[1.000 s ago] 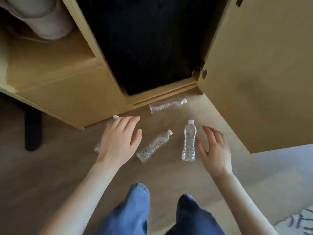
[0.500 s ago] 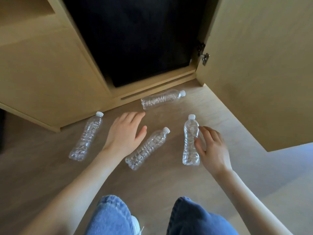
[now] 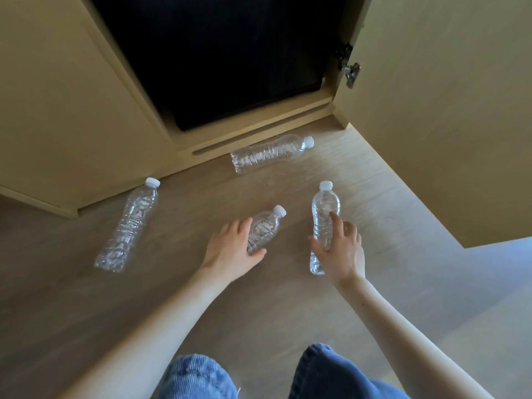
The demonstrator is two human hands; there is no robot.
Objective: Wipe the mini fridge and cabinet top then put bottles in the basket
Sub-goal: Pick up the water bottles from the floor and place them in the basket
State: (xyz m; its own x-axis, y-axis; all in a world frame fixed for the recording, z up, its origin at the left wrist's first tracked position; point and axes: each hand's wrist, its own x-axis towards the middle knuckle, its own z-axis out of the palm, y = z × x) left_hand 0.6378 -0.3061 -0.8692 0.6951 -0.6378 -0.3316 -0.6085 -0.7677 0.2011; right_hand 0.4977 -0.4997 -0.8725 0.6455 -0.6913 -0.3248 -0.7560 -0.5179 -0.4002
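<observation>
Bottles lie on the wood floor in front of the open cabinet. There are four. All are clear with white caps, and all lie on their sides.

The left hand is wrapped round the middle bottle, low on its body. The thumb is under it and the fingers go over the top. The right hand holds the right bottle near its middle. Its fingers curl over the bottle and the thumb presses the other side. I cannot tell if these two bottles are touching the floor or just off it.

The left bottle lies near the cabinet corner, well apart from both hands. The far bottle lies just beside the cabinet's bottom edge. The basket is not in view.

The step looks like picking up two bottles at once. To do it well, squeeze softly, since thin bottles like these likely dent and can slip. Hold each one round its ribbed middle so it does not tip. Lift both straight up and keep them apart so they do not bump. Mind the open cabinet door on the right when getting up. After that, the other two bottles need picking up too.
</observation>
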